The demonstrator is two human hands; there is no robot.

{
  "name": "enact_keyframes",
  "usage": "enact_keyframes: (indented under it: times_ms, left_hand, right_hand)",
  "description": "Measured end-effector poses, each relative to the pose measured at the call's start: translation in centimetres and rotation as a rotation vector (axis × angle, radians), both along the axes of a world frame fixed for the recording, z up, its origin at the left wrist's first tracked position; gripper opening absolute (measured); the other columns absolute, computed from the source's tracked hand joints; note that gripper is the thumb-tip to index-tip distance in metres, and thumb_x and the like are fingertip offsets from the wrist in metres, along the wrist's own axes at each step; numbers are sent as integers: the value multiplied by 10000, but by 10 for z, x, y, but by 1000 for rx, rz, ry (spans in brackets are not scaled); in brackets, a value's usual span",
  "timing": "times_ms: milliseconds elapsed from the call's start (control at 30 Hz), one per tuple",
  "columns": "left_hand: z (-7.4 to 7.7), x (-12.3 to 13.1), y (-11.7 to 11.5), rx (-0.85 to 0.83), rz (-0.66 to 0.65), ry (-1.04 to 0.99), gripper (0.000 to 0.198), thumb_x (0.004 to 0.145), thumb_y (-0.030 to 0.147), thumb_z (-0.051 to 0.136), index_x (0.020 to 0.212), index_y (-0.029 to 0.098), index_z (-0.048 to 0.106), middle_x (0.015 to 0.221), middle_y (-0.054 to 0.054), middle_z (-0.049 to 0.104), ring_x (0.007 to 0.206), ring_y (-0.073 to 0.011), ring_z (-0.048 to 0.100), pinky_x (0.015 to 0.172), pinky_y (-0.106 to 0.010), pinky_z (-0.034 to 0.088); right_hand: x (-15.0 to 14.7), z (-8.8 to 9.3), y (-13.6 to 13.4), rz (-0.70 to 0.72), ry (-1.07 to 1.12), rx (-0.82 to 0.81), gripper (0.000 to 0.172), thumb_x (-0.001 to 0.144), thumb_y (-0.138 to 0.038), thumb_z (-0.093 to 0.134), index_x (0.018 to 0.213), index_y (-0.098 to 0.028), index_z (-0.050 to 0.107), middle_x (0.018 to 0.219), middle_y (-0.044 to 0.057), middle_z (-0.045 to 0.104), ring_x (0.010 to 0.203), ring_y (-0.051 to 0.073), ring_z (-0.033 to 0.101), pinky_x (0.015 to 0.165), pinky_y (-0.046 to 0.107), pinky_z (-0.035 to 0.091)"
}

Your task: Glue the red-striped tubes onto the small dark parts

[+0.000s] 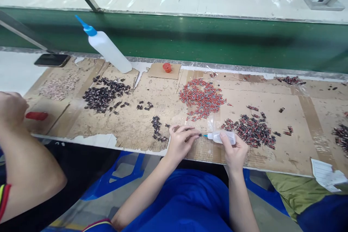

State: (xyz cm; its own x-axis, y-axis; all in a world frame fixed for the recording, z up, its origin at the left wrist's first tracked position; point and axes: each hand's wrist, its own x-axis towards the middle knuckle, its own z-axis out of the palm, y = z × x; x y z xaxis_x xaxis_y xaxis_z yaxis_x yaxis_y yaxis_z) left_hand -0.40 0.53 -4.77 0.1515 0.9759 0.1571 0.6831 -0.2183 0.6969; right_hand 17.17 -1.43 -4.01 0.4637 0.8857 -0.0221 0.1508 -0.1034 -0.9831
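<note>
Between the thumb and fingers of my left hand [182, 140] is a small black part [200, 135], too small to make out in detail. My right hand [236, 152] grips a small translucent squeeze bottle [224, 137], held sideways. Its blue tip points left and comes right up to the black part; whether they touch I cannot tell. Just left of my left hand lies a short row of black parts [157, 128]. Beyond my hands spreads a heap of small red parts [202, 98]. Right of the bottle lies a pile of black-and-red parts [252, 130].
A tall white bottle with a blue nozzle [110, 50] stands at the back left, near a heap of black parts [100, 96]. An orange-red cap [167, 67] sits on a cardboard piece. A co-worker's arm [27, 163] reaches in at left. A phone [51, 60] lies behind.
</note>
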Motion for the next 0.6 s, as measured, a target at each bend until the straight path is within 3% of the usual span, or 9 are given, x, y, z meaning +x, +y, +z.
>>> enact_keyframes:
  times_ms: [267,467,600]
  left_hand:
    - [-1,1,0,11,7,-7,136,785,167,718,803,300,738,884,2,772,929,-212,686,959,-456,303]
    - [3,-3,3,-78,-24,-38,108,791,198,716,819,301,731,885,15,776,956,-216,679,956,-460,319]
    - [12,-12,11,-98,-49,-77,105,830,203,674,863,285,731,945,0,771,943,-211,681,949,-442,343]
  right_hand:
    - [-2,-2,0,9,19,-10,253,699,-413,728,699,-161,711,629,34,690,576,173,604,546,281,493]
    - [6,-8,-3,-180,161,169,278,703,-407,722,816,-160,664,739,34,681,615,160,622,554,268,487]
    - [3,-6,2,-154,120,218,398,602,-353,803,864,-197,548,811,31,694,716,191,680,671,316,533]
